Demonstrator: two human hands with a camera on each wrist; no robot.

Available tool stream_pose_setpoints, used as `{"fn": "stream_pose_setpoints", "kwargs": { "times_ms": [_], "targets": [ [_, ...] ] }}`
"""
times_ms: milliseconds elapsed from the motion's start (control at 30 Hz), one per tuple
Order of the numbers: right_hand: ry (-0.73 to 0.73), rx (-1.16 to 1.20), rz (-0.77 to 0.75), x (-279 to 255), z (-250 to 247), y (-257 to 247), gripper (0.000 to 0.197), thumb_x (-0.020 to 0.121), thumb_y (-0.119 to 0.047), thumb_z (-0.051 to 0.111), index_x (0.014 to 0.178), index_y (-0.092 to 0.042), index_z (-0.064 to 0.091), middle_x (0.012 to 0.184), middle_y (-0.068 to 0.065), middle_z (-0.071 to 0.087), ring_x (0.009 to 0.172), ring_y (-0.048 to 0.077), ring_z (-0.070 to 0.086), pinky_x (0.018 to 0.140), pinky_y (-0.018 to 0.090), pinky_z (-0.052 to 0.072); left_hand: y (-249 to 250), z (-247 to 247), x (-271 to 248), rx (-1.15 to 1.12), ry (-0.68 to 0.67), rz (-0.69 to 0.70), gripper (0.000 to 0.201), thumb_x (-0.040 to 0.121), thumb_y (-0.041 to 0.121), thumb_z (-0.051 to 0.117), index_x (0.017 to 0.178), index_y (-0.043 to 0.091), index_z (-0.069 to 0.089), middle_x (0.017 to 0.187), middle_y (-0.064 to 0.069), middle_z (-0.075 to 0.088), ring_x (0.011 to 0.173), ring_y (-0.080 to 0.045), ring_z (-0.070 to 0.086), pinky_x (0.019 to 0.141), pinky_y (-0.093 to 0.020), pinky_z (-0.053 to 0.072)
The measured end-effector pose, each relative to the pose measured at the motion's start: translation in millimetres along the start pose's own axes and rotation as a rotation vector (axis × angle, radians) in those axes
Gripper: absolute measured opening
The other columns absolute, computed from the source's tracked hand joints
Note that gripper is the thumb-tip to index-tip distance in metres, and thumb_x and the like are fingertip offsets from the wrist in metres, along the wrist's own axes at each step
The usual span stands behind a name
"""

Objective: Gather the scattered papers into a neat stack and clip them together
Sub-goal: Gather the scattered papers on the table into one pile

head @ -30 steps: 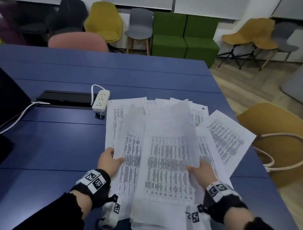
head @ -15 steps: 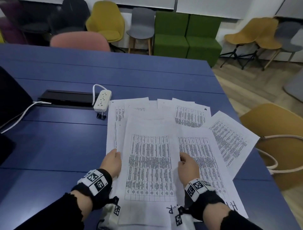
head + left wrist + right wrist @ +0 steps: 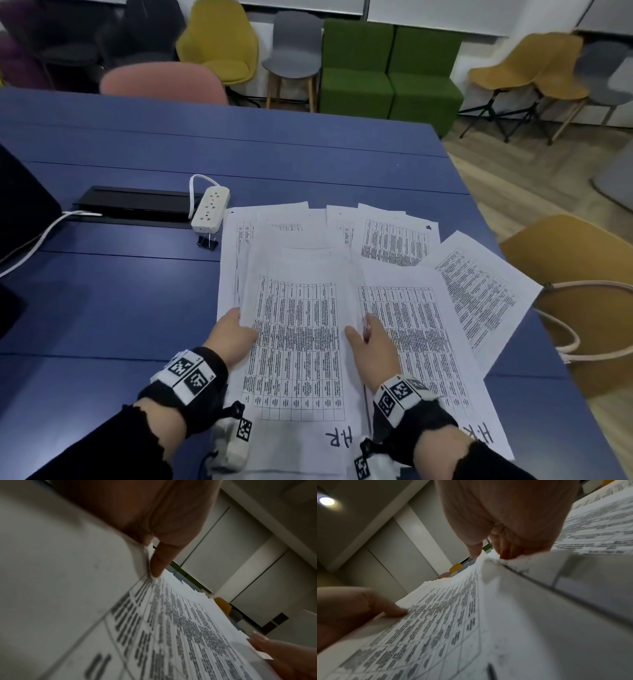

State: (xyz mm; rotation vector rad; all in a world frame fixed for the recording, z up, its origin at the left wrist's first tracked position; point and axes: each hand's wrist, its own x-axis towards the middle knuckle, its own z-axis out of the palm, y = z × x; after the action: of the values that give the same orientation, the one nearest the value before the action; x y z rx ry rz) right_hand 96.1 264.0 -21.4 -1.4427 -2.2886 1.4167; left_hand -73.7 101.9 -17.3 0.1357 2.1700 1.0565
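Papers (image 3: 301, 342) fanned, left hand (image 3: 233, 341), right hand (image 3: 373, 346) gripping side edges

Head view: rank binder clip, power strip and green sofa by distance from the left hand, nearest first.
From the left hand:
1. Binder clip, on the table beyond the hand.
2. Power strip, just behind the clip.
3. Green sofa, past the table's far edge.

dim indoor light | wrist views blurred (near paper) | head edges bowed

White power strip (image 3: 210, 213) on blue table (image 3: 102, 308), green sofa (image 3: 387, 72), yellow chair (image 3: 219, 41)
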Motion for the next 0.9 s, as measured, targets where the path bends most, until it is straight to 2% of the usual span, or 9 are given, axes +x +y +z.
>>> {"fn": "stream_pose_setpoints", "kwargs": {
  "times_ms": [100,200,300,433,600,667,733,800,900],
  "targets": [
    [-0.013,0.019,0.069,0.4,3.5,3.7,0.051,0.094,-0.024,0.057,0.138,-0.007,0.039,0.131,0.011,0.053,0.118,0.023,0.054,0.1,0.034,0.042,-8.8,-8.5,5.4,-0.027,0.006,-0.004,0.03,0.083,-0.01,0.053,0.105,0.008,0.062,0.097,-0.011,0.069,0.091,-0.031,0.067,0.082,-0.044,0.056],
    [-0.042,-0.09,0.053,2.2,3.7,9.4,0.04,0.095,-0.014,0.053,0.133,-0.007,0.045,0.126,0.009,0.055,0.11,0.02,0.054,0.094,0.029,0.041,-18.8,-16.9,9.4,-0.216,-0.133,-0.125,0.044,0.074,-0.013,0.065,0.115,0.004,0.06,0.109,-0.019,0.07,0.103,-0.039,0.065,0.094,-0.056,0.05],
    [-0.06,-0.111,0.003,2.8,2.5,12.1,0.034,0.097,-0.009,0.046,0.131,-0.007,0.045,0.113,0.007,0.055,0.093,0.014,0.053,0.085,0.023,0.043,-39.9,-13.6,25.0,-0.265,-0.249,-0.219,0.086,0.047,0.004,0.086,0.126,0.005,0.054,0.124,-0.018,0.065,0.116,-0.038,0.059,0.104,-0.056,0.041],
    [-0.032,-0.099,-0.042,0.8,3.9,17.2,0.025,0.097,-0.006,0.043,0.121,-0.01,0.049,0.102,0.002,0.054,0.085,0.012,0.05,0.077,0.021,0.041,-16.3,-13.1,4.7,-0.194,-0.262,-0.122,0.037,0.08,-0.001,0.071,0.115,0.006,0.062,0.112,-0.013,0.072,0.107,-0.033,0.065,0.102,-0.052,0.045],
    [-0.036,0.027,-0.052,-9.8,3.7,17.2,0.026,0.098,-0.006,0.042,0.121,-0.015,0.047,0.11,-0.003,0.052,0.1,0.013,0.052,0.085,0.02,0.039,-20.7,-16.7,5.8,-0.205,-0.236,-0.018,0.056,0.074,0.014,0.071,0.128,0.016,0.055,0.119,-0.003,0.07,0.114,-0.027,0.063,0.105,-0.054,0.042],
    [-0.086,0.114,-0.032,-12.7,-7.4,13.9,0.015,0.097,-0.011,0.048,0.111,-0.017,0.05,0.101,-0.004,0.059,0.089,0.016,0.06,0.074,0.019,0.047,-17.7,-18.7,0.3,-0.23,-0.206,0.011,0.045,0.081,0.01,0.067,0.124,0.017,0.058,0.114,-0.003,0.072,0.108,-0.026,0.067,0.099,-0.051,0.048],
    [-0.102,0.204,-0.012,-11.5,-27.3,13.7,0.01,0.094,-0.016,0.054,0.104,-0.015,0.054,0.096,0.001,0.064,0.084,0.026,0.067,0.069,0.03,0.057,-13.5,-24.7,-6.4,-0.264,-0.153,0.032,0.031,0.091,-0.001,0.057,0.117,0.015,0.061,0.108,-0.008,0.073,0.1,-0.027,0.07,0.089,-0.045,0.053],
    [0.0,0.16,-0.012,-5.9,-55.3,21.4,0.012,0.093,-0.018,0.057,0.105,-0.016,0.056,0.101,0.002,0.065,0.087,0.025,0.067,0.066,0.028,0.056,-12.8,-35.4,-12.3,-0.329,-0.114,0.033,0.029,0.093,-0.006,0.051,0.115,0.011,0.061,0.106,-0.014,0.072,0.098,-0.031,0.069,0.086,-0.044,0.053],
    [0.25,-0.051,0.103,8.7,-105.1,49.0,0.036,0.089,-0.021,0.063,0.122,-0.01,0.055,0.118,0.005,0.06,0.108,0.025,0.059,0.088,0.033,0.048,-22.7,-55.8,-13.5,-0.407,-0.069,-0.009,0.027,0.093,-0.009,0.047,0.112,0.005,0.061,0.103,-0.018,0.071,0.096,-0.035,0.066,0.085,-0.047,0.051]
  ]
}}
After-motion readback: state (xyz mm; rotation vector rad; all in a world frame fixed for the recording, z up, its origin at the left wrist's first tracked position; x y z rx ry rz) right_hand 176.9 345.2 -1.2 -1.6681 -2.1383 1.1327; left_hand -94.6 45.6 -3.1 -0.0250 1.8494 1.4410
